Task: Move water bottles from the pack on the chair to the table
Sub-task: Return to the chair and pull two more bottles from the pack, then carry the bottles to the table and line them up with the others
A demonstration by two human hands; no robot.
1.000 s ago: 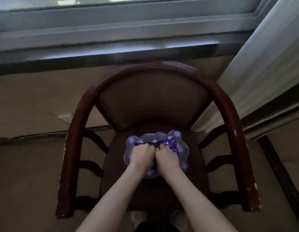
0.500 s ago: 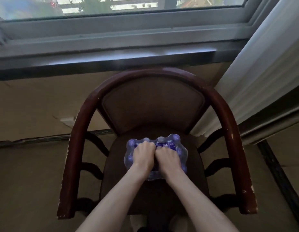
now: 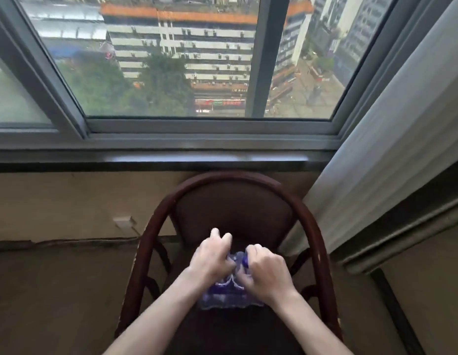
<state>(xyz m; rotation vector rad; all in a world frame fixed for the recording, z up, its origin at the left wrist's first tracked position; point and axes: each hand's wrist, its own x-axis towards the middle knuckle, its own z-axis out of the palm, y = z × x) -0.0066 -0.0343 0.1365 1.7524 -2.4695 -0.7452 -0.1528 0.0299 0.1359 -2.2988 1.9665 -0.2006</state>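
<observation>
A shrink-wrapped pack of water bottles (image 3: 222, 298) with purple labels and caps sits on the seat of a dark wooden armchair (image 3: 317, 249). My left hand (image 3: 212, 260) and my right hand (image 3: 266, 272) are both on top of the pack, side by side, fingers clenched in its plastic wrap. A purple cap (image 3: 245, 261) shows between the hands. Most of the pack is hidden under my hands. No table is in view.
The chair stands against a beige wall below a dark window sill (image 3: 171, 160) and a large window (image 3: 171, 60). A grey-white curtain (image 3: 376, 149) hangs at the right, close to the chair's arm. Brown floor lies on both sides.
The view has tilted up, bringing the window and the buildings outside into sight. My hands have pulled slightly apart on the pack's wrap, and the left hand's fingers have lifted.
</observation>
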